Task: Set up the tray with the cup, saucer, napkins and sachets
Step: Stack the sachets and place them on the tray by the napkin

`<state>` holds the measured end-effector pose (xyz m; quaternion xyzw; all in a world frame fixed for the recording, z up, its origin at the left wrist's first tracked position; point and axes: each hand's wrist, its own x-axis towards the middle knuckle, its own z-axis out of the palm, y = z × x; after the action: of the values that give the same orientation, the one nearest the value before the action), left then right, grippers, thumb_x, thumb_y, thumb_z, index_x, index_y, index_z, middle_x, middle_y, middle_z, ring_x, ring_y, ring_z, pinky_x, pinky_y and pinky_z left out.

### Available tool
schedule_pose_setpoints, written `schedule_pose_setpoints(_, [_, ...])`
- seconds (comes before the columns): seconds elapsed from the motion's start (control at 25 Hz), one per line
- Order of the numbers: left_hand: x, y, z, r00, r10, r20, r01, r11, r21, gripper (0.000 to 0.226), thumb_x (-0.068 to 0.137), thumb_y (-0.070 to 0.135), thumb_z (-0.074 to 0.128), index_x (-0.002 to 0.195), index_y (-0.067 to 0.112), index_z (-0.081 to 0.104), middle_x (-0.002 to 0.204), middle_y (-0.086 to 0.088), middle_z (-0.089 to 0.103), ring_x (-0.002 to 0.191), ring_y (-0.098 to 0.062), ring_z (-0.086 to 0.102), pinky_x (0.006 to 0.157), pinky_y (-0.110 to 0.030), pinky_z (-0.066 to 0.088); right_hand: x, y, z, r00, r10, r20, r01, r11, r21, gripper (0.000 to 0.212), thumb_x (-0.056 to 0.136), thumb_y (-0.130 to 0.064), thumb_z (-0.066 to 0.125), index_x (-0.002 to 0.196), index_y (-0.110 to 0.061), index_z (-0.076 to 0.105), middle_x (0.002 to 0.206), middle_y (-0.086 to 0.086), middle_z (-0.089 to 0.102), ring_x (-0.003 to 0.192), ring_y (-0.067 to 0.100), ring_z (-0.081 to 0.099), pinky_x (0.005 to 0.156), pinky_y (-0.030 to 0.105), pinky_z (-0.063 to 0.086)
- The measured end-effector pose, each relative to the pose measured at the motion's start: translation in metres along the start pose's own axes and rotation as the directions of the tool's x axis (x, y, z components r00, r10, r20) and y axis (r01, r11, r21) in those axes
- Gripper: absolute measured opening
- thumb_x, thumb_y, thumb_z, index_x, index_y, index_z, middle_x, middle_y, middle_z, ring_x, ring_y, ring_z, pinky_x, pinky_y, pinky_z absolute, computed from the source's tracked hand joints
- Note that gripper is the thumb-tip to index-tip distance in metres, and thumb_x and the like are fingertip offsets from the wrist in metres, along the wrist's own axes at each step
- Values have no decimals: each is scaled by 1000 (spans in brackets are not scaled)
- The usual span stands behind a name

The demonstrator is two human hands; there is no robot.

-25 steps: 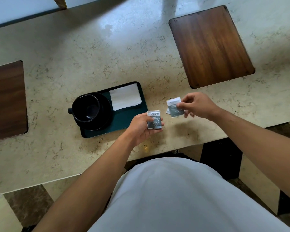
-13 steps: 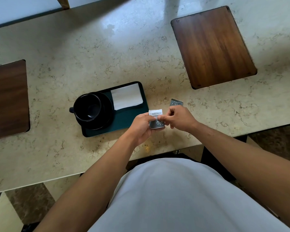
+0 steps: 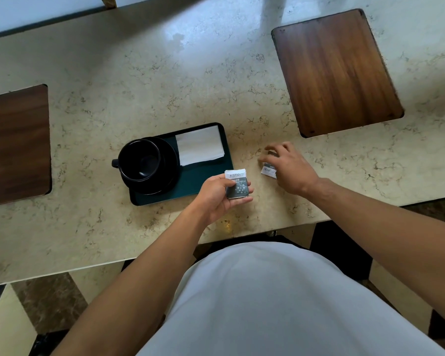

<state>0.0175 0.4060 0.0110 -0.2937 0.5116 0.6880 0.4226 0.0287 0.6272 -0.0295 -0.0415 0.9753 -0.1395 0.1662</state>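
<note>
sachets (image 3: 237, 185) clamped in left hand (image 3: 221, 196); right hand (image 3: 288, 165), fingers spread, covers another sachet (image 3: 269, 170).

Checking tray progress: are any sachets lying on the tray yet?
No: the tray holds only cup, saucer and napkin.

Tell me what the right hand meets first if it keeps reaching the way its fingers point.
Probably the sachet on the counter, lying just under the right hand; beyond it, the tray. Height above the sachet is unclear.

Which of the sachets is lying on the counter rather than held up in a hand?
The sachet beside the right hand, right of the tray. The other sachets are gripped in the left hand.
</note>
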Motion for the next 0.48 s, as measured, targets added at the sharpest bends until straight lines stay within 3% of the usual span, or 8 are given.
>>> schedule_pose_setpoints(0.08, [-2, 2, -1, 1000, 10, -5, -10, 1000, -9, 24, 104, -2, 39, 119, 0, 58, 112, -27, 71, 100, -38, 74, 80, -49, 63, 2, 5, 3, 1000, 6, -2, -6, 1000, -4, 51, 89, -5, 70, 133, -30, 63, 144, 5, 48, 134, 28, 36, 105, 47, 46])
schedule_pose_setpoints(0.2, [-3, 4, -1, 1000, 18, -9, -18, 1000, -18, 23, 104, -2, 40, 118, -1, 58, 111, -28, 70, 98, -38, 75, 75, -46, 64, 1, 12, 2, 991, 125, -52, -120, 988, 102, 34, 90, -23, 75, 123, -27, 68, 119, 5, 54, 114, 24, 47, 91, 42, 53])
schedule_pose_setpoints(0.32, [-4, 4, 1, 1000, 25, -18, -25, 1000, -8, 26, 104, -2, 39, 126, -3, 54, 113, -28, 69, 99, -38, 75, 78, -47, 64, 4, 20, -3, 965, 262, 35, -262, 935, 239, 21, 93, -28, 73, 110, -16, 73, 107, 7, 67, 93, 21, 64, 80, 44, 60])
schedule_pose_setpoints(0.4, [-5, 5, 2, 999, 27, -22, -27, 1000, -1, 26, 104, -2, 39, 126, -3, 54, 113, -28, 69, 100, -38, 74, 80, -48, 64, 7, 19, -7, 931, 353, 95, -355, 812, 464, 19, 94, -27, 73, 105, -12, 73, 101, 7, 74, 84, 20, 72, 75, 39, 63])
schedule_pose_setpoints(0.48, [-5, 6, 2, 999, 26, -31, -26, 1000, 3, 27, 105, -1, 39, 127, -4, 54, 114, -28, 69, 101, -39, 74, 80, -49, 64, 4, 9, -16, 900, 408, 153, -376, 549, 746, 17, 93, -26, 75, 101, -12, 71, 96, 6, 75, 72, 18, 74, 60, 30, 61])
